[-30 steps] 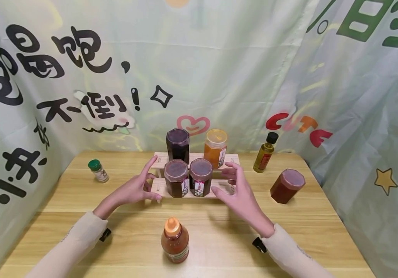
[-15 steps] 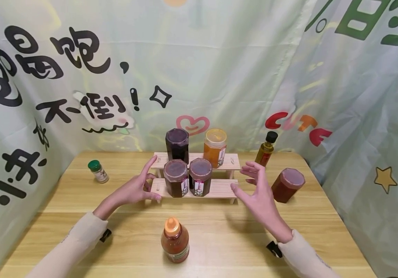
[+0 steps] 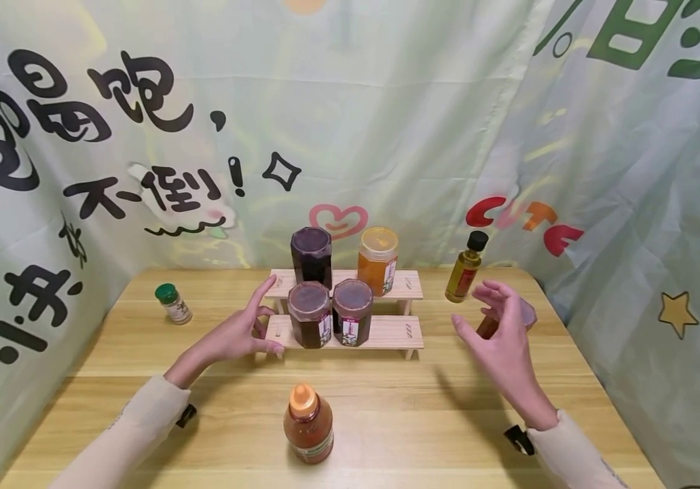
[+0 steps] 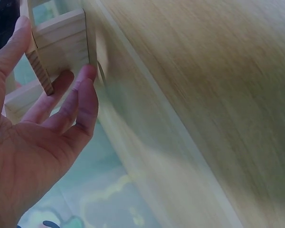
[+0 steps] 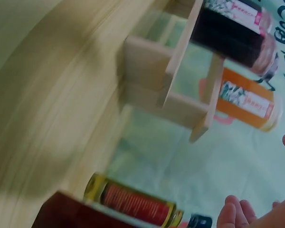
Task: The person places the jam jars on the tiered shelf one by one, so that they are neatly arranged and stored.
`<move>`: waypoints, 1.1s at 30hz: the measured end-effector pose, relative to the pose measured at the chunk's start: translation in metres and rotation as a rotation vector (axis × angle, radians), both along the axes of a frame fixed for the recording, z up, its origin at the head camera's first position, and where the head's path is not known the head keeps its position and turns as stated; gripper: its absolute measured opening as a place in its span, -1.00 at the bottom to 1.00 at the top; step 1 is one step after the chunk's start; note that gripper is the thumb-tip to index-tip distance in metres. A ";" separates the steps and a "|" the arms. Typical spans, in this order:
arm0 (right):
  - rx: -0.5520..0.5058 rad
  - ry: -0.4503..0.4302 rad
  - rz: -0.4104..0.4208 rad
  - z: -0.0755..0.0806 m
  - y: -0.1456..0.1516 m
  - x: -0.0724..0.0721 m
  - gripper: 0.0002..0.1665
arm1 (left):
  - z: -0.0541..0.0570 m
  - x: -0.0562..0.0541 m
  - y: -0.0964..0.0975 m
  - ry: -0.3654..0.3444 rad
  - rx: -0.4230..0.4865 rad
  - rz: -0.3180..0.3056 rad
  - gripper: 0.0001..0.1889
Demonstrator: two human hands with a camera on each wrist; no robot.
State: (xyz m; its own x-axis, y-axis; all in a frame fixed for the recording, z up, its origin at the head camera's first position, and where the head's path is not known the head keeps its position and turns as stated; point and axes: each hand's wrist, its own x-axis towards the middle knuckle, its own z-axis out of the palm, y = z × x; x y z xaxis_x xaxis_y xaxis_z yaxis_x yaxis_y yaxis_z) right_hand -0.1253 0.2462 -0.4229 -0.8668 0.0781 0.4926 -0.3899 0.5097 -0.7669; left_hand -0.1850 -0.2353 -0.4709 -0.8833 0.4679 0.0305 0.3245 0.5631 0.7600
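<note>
At the left end of a two-step wooden rack [image 3: 395, 331], my left hand [image 3: 236, 333] holds the lower step's end. Its thumb lies at the front edge, and a finger reaches the upper step; in the left wrist view, fingers [image 4: 78, 111] curl beside the wood. My right hand [image 3: 502, 346] hovers with spread, relaxed fingers over a dark red jar [image 3: 528, 315], partly hiding it. I cannot tell if they touch. Two dark jars, the left one [image 3: 309, 316] and right one [image 3: 352, 314], stand on the lower step. A purple-black jar [image 3: 311, 257] and an orange jar [image 3: 377, 261] occupy the upper step.
A small oil bottle [image 3: 464, 270] with a black cap stands left of the red jar. Near the front is a sauce bottle [image 3: 309, 428] with an orange cap. A green-capped shaker [image 3: 174, 303] sits at left. A printed curtain [image 3: 350, 136] surrounds the table [image 3: 374, 421].
My right hand has moved rightward from the rack's right end, past the oil bottle, to the red jar. My left hand has stayed at the rack, which looks unmoved.
</note>
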 end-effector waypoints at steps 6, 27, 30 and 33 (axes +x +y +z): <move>0.026 -0.019 -0.074 -0.001 0.026 0.003 -0.15 | 0.000 0.002 0.002 -0.004 0.006 0.013 0.46; 0.089 -0.314 -0.022 -0.024 0.090 -0.015 0.34 | -0.001 0.004 0.001 -0.011 0.023 0.019 0.43; 0.074 -0.325 0.008 -0.030 0.094 -0.017 0.29 | -0.002 0.003 0.000 -0.010 0.024 0.018 0.42; 0.057 -0.322 0.029 -0.036 0.096 -0.017 0.23 | -0.003 0.002 0.000 -0.011 0.027 0.014 0.41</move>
State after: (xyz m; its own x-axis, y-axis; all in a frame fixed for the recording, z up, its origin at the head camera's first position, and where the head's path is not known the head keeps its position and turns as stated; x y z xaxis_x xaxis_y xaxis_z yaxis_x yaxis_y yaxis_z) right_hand -0.1424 0.3423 -0.4586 -0.9802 0.0308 0.1958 -0.1473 0.5476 -0.8237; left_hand -0.1827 -0.2355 -0.4734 -0.8899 0.4550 0.0328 0.3082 0.5467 0.7785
